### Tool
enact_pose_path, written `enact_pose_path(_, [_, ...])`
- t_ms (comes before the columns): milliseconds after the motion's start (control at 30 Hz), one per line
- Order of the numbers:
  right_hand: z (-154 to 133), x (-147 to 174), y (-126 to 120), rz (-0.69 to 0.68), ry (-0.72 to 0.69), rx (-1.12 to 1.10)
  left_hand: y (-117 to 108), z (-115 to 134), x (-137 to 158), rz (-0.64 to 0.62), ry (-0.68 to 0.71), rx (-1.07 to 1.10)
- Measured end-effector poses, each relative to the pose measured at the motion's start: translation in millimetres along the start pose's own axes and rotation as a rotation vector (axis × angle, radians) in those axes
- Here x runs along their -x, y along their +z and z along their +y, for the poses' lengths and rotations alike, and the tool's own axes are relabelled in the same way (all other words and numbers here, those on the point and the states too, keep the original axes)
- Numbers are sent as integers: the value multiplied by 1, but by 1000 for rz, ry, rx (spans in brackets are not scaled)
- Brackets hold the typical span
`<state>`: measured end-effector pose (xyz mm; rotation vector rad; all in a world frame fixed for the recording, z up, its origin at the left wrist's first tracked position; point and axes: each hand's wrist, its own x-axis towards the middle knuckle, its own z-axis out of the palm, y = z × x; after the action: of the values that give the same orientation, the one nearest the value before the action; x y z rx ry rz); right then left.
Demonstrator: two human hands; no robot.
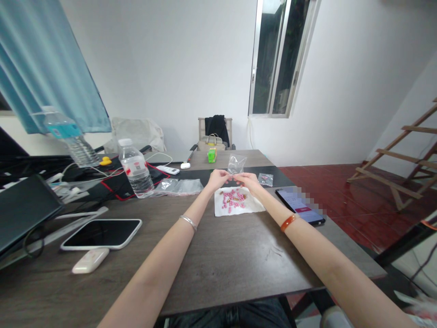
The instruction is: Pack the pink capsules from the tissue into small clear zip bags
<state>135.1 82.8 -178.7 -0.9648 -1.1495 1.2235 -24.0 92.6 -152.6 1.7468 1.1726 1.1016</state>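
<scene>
Both hands meet above the far part of the table, pinching the lower edge of a small clear plastic bag (236, 163). My left hand (219, 178) has its fingers closed on the bag's left side. On the right side, my right hand (248, 181) grips it the same way. What the bag contains, if anything, is hidden behind the fingers. Just below the hands lies a white paper sheet (221, 210) bearing several pink round pieces (235, 197) and a few brown-gold capsule-like pieces. A second small clear bag (265, 179) with something dark in it lies right of my right hand.
Flat clear bags (188, 187) lie left of my hands, beside a water bottle (135, 168). A phone (300, 207) is on the right; a white-edged phone (102, 233) and white case (90, 261) lie left. A green box (212, 155) stands at the back.
</scene>
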Motion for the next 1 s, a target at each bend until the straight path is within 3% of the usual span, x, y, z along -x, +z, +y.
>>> enact_pose_path(600, [-5, 5, 5, 50, 26, 14, -20, 2, -1, 27, -56, -5])
enact_pose_path(1000, [-11, 8, 8, 71, 15, 143, -35, 23, 5, -81, -184, -54])
